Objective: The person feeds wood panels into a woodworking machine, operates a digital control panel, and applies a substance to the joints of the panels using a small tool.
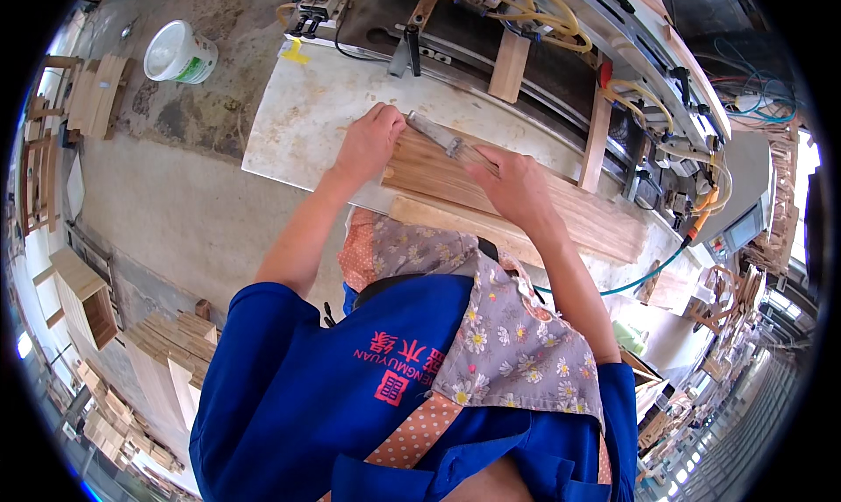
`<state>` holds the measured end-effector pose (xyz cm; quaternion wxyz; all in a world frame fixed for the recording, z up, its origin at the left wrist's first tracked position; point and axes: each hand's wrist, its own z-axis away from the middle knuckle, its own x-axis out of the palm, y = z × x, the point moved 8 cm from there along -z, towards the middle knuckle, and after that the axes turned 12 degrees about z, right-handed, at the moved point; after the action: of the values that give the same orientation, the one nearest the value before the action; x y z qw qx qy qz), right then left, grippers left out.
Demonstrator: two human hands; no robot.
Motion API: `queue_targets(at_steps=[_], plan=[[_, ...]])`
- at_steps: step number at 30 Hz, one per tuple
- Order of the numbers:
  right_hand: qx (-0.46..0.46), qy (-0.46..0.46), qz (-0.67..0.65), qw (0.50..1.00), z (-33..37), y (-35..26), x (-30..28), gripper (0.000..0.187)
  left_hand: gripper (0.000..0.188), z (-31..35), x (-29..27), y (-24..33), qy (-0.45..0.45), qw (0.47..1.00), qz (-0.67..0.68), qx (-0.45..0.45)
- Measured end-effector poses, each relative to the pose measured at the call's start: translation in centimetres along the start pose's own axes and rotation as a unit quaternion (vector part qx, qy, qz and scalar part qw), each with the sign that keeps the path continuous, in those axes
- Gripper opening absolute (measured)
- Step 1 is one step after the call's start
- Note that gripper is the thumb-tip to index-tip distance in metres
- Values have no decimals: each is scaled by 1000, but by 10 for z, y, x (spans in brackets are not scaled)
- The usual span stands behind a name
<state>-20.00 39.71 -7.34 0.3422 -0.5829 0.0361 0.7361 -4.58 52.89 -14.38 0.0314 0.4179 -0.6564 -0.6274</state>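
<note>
My right hand [519,185] is wrapped round the rear of a slim, pale translucent tool [431,132], which has a collar near its middle. Its exact kind does not show. The tool's narrow front points left, along the far edge of a brown wooden board [473,182]. My left hand [372,137] is closed at the board's left end, close to the tool's tip; whatever its fingers hold is hidden. Nearer my body, a paler wooden board [438,213] lies alongside the brown one, partly covered by my apron. Both rest on a white worktop [293,130].
Beyond the worktop stands a machine with metal rails [477,77], clamps and yellow hoses [561,24]. Wooden strips [510,64] lie across it. A teal air hose [644,279] runs at right. A white bucket [180,53] and stacked boards [95,95] are on the floor at left.
</note>
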Motion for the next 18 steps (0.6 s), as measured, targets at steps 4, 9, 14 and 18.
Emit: queue_targets(at_steps=[4,9,14,18], plan=[[-16,-18,49,998,-2,-14,-7,29,10,3,2,7,25,998,-43,31],[-8,-35,25,999,-2,-14,-9,30,9,8,3,9,37,996,-61,48],[28,-43,-37,998,3,-2,-4,32,8,11,4,10,52,996,-57,54],[34,-80,-47,995,1,1,-3,33,7,13,4,7,58,995,-56,55]])
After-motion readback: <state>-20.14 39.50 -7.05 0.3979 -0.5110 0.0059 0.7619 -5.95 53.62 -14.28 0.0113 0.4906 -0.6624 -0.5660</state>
